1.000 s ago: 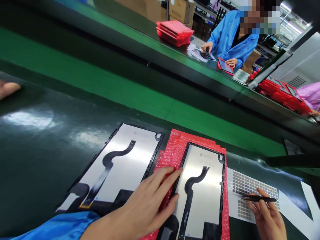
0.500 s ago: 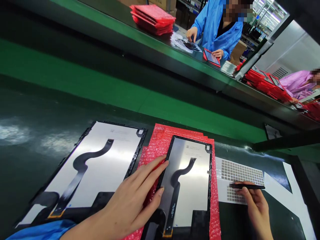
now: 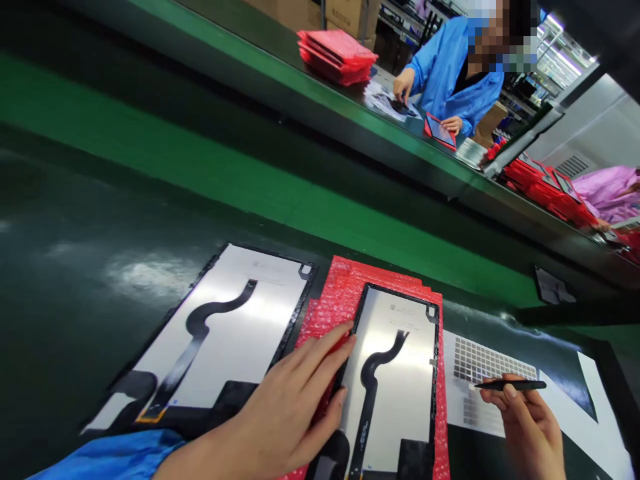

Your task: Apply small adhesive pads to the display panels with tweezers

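In the head view, my left hand (image 3: 295, 393) has its fingers stretched out, with fingertips touching the left edge of a phone display panel (image 3: 400, 407). The panel lies silver back up, a curved black flex cable (image 3: 369, 377) across it, on red bubble-wrap pouches (image 3: 327, 300). My right hand (image 3: 533, 420) is closed round black tweezers (image 3: 515, 385), pointing left. At their tip is a small pale piece (image 3: 471, 387), too small to make out. Under the tips lies a white sheet (image 3: 453, 407) with rows of small grey squares (image 3: 485, 357).
A second display panel (image 3: 225, 353) lies left of the pouches. White paper (image 3: 575, 400) lies at the right. Behind, a co-worker in a blue smock (image 3: 440, 67) sits at another bench, near stacked red pouches (image 3: 335, 57). A pink sleeve (image 3: 607, 193) shows further right.
The whole view has shifted, so things appear further right and lower. The tweezers' tip now has a small pale piece at it. My left hand stays on the panel's edge.
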Action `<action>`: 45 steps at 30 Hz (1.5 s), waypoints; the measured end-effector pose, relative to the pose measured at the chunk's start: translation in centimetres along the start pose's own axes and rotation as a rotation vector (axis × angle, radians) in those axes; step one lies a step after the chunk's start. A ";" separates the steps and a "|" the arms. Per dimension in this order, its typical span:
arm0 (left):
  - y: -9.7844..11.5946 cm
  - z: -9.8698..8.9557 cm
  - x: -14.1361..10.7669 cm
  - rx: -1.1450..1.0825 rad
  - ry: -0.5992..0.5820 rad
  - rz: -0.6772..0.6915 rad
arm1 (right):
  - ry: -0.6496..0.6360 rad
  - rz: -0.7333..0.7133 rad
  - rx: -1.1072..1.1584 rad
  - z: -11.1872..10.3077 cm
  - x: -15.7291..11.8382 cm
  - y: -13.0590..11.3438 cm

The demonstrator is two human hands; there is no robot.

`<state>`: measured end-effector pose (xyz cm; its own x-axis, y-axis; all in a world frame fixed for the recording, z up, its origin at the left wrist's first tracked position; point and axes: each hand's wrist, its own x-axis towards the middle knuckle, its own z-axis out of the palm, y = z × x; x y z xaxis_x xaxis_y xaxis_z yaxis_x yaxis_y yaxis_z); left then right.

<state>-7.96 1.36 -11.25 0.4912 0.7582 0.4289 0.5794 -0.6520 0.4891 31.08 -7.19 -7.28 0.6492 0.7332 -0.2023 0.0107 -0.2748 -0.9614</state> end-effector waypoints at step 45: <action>0.5 -0.9 0.9 0.043 -0.055 -0.012 | -0.543 -0.118 -0.103 18.5 -2.4 -3.5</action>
<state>-7.79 1.68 -9.93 0.5187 0.7658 0.3801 0.6123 -0.6430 0.4600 15.42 3.58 -6.84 0.1548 0.9699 -0.1878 0.1513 -0.2111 -0.9657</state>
